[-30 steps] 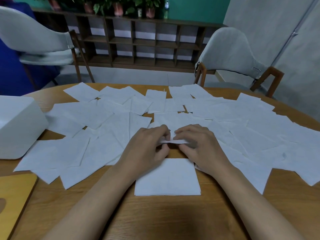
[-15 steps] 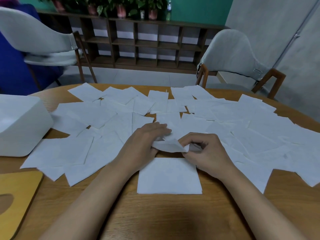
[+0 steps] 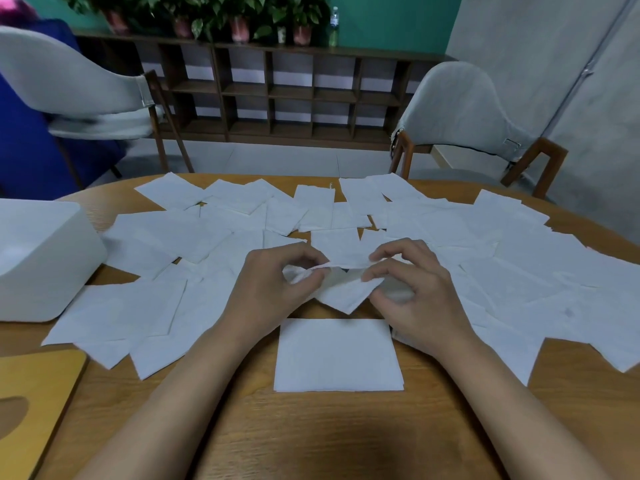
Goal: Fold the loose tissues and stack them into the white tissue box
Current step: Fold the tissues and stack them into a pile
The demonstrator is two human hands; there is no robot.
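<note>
one tissue (image 3: 346, 293) was pinched along its upper edge between thumb and fingertips of the left hand (image 3: 273, 289) and the right hand (image 3: 412, 296). it was held just off the table (image 3: 311, 441), to the right of the white tissue box (image 3: 45, 265). for a clean fold, it was judged that the corners should be matched before the crease was pressed flat. a folded tissue (image 3: 338, 355) lay flat, also right of the box and nearer the person. many loose tissues (image 3: 519, 271) were spread from beside the box rightwards. the box's inside was barely shown, so its contents could not be told. a wooden lid (image 3: 31, 403) lay just in front of the box.
</note>
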